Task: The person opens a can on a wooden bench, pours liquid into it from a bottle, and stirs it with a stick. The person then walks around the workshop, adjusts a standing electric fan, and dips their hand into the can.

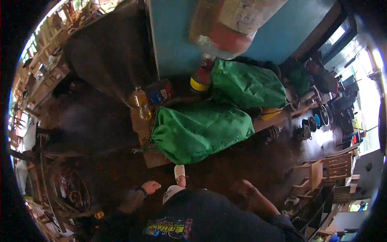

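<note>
Sacks [203, 131] of wrinkled matt cloth; smooth, glossy plastic bottle [139, 99]; wooden chair [338, 167]

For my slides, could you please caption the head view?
Two green sacks and a bottle rest beyond the person's left hand and right hand.

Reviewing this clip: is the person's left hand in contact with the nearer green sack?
Apart. The head view shows a strip of dark floor between the left hand and the nearer green sack.

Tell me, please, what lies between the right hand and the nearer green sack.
In the head view, only bare brown floor shows between the right hand and the nearer green sack.
</note>
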### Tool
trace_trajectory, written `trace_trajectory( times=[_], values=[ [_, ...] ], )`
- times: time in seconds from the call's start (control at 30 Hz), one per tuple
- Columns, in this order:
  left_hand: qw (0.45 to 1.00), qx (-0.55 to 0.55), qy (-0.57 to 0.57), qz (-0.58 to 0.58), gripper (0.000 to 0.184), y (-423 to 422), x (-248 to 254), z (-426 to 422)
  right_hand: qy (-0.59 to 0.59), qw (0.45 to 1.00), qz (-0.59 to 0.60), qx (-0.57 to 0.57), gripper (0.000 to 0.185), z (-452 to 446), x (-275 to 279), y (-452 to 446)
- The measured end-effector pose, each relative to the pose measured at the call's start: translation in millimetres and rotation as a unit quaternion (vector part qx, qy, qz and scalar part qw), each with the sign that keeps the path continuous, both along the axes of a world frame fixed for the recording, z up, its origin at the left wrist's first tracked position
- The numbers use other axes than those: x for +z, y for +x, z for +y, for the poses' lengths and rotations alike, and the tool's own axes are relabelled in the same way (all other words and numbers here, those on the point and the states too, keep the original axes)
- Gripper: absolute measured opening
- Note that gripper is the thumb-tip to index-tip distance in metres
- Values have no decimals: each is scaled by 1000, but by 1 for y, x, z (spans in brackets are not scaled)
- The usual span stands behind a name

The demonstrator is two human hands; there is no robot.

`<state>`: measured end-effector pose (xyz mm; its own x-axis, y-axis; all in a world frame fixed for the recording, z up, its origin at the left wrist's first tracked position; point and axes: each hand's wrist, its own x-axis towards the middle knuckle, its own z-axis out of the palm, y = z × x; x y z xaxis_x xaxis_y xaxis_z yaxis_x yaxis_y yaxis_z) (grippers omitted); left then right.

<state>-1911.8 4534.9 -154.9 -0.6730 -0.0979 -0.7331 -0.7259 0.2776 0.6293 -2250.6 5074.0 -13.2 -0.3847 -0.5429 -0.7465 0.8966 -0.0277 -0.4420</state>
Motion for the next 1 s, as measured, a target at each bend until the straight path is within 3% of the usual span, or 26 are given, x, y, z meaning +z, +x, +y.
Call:
trace_trajectory(
  times=[0.03,0.07,0.13,0.17,0.2,0.3,0.4,0.53,0.57,0.6,0.63,0.7,0.73,0.8,0.83,0.9,1.0],
  values=[
    [1000,-12,0,-9,50,-21,9,-5,23,998,-14,-62,34,-47,92,1],
    [1000,-24,-2,-18,49,-40,20,-10,102,988,71,87,35,-13,20,-20],
    [988,-149,-41,-2,48,-65,18,-28,249,846,246,402,36,47,-113,-63],
    [975,-212,-62,8,47,-71,15,-34,181,919,206,282,36,44,-112,-55],
    [985,-173,-26,-10,46,-74,22,-35,100,969,156,162,36,41,-111,-47],
    [994,-65,51,-73,43,-88,42,-31,58,972,188,131,35,41,-123,-53],
    [984,7,79,-158,41,-66,11,-26,83,962,173,193,36,28,-119,-63],
    [946,11,228,-230,39,-43,-40,-39,83,934,168,305,39,12,-123,-95],
    [957,30,197,-210,39,-40,-31,-30,77,922,176,337,39,6,-123,-105],
    [971,-127,118,-166,39,-43,-28,-20,66,910,189,362,40,-5,-122,-118],
    [953,-279,32,-115,40,-52,-25,-13,51,883,238,401,41,-25,-103,-129],
    [957,-257,130,-42,41,-68,-15,-1,-14,817,395,420,45,-72,-43,-162],
    [947,-77,310,-18,41,-61,-6,9,-46,815,442,372,47,-94,1,-175],
    [889,104,442,-65,42,-67,-3,22,-110,853,484,163,50,-120,83,-193],
    [896,102,409,-136,42,-83,-7,27,-144,850,505,44,52,-131,118,-200],
    [915,111,313,-229,42,-112,-5,41,5,686,727,-26,53,-136,201,-227],
    [956,94,131,-247,41,-155,37,80,124,429,895,18,57,-121,232,-270]
  ],
)
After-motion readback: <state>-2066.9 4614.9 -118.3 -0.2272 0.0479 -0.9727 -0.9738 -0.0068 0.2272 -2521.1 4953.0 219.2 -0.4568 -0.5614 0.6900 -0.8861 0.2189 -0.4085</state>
